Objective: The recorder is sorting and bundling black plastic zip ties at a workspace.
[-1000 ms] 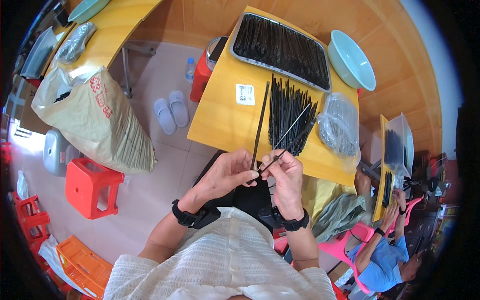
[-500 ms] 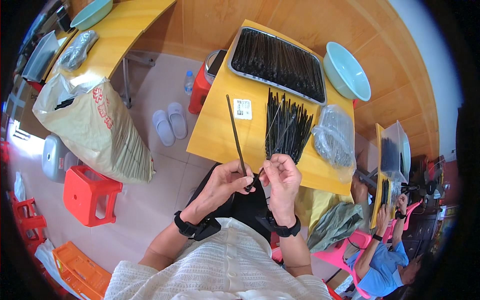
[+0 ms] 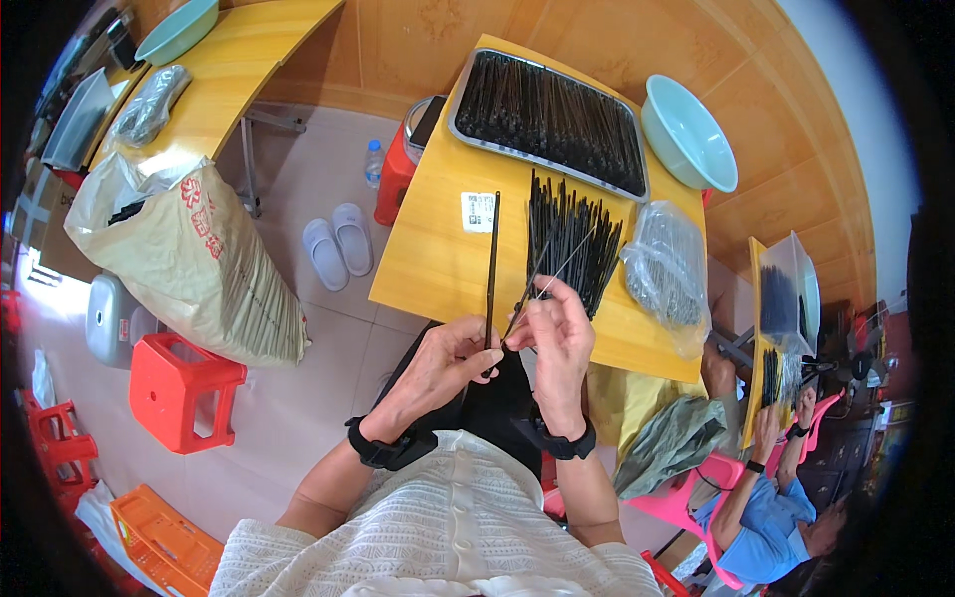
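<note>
My left hand point(image 3: 446, 366) is closed round the lower end of a long thin black stick point(image 3: 493, 254), which stands nearly upright. Beside it, the fingers of my right hand point(image 3: 559, 343) pinch thin wire-like strands point(image 3: 567, 261), one dark and one pale, slanting up to the right. My two hands almost touch over my lap, at the near edge of the yellow table point(image 3: 418, 261). Just beyond them lies a loose bundle of black sticks point(image 3: 572, 234). What is joined between my fingertips is too small to make out.
A metal tray point(image 3: 542, 167) full of dark thin pieces lies at the table's far side, near a light blue basin point(image 3: 686, 134). A clear plastic bag point(image 3: 665, 269) rests at right. A large sack point(image 3: 214, 269) and red stool point(image 3: 184, 388) stand left. Another person point(image 3: 761, 517) works at right.
The stick in my left hand has swung from leaning left to nearly upright. My right hand has risen and turned slightly, and the strands it holds now lean further right.
</note>
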Tool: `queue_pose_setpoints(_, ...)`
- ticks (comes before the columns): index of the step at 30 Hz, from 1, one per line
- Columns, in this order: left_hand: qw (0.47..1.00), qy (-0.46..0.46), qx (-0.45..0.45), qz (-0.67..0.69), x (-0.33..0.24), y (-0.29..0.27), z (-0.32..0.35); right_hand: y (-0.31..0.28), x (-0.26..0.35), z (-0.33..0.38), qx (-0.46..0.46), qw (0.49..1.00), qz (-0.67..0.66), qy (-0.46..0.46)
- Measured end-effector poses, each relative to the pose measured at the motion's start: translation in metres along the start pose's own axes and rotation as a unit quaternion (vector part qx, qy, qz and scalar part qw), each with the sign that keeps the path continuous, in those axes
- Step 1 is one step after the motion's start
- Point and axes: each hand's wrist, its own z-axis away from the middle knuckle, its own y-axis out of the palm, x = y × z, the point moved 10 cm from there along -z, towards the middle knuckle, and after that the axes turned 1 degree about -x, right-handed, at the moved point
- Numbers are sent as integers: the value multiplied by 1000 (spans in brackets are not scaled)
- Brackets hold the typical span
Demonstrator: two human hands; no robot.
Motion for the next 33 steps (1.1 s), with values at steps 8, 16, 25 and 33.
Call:
queue_pose_setpoints(8, 999, -10, 2, 38, 5, -2, -3, 9, 10, -10, 76, 991, 83, -76)
queue_pose_setpoints(16, 996, -25, 29, 76, 1, 2, -2, 14, 11, -16, 121, 986, 89, -75)
queue_pose_setpoints(25, 997, -28, 29, 67, 3, 1, -2, 14, 11, -19, 130, 984, 97, -79)
queue_pose_setpoints(33, 998, -30, 25, 48, 3, 2, -1, 13, 7, -20, 131, 985, 84, -73)
